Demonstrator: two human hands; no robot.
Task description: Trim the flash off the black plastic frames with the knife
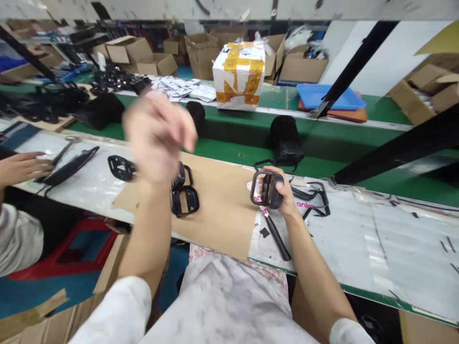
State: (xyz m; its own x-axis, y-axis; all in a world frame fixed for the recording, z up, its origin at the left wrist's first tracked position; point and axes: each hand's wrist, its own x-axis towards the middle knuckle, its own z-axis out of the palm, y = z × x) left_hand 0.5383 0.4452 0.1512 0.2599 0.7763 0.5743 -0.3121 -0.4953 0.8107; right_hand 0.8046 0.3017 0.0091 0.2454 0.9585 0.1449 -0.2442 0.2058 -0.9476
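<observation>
Here the right hand [283,193] grips the black frame [266,188]; left hand [158,136] blurred, spread.

Cardboard sheet [218,200], centre: bare between the black frames [184,193] at 9 o'clock and the right hand [283,196] at 3 o'clock.
Right hand: closed on a black part [267,189]; black strips [311,196] crowd its 3 o'clock, a black rod [278,236] its 6 o'clock.
Left hand [158,136]: raised and blurred above the frames.
Bench, far 3 o'clock: plastic sheet [387,234], only thin scraps.
9 o'clock: co-worker's hand [21,167] beside a long black part [70,167].
12 o'clock: black cylinder [286,140] on the green belt [233,143].
</observation>
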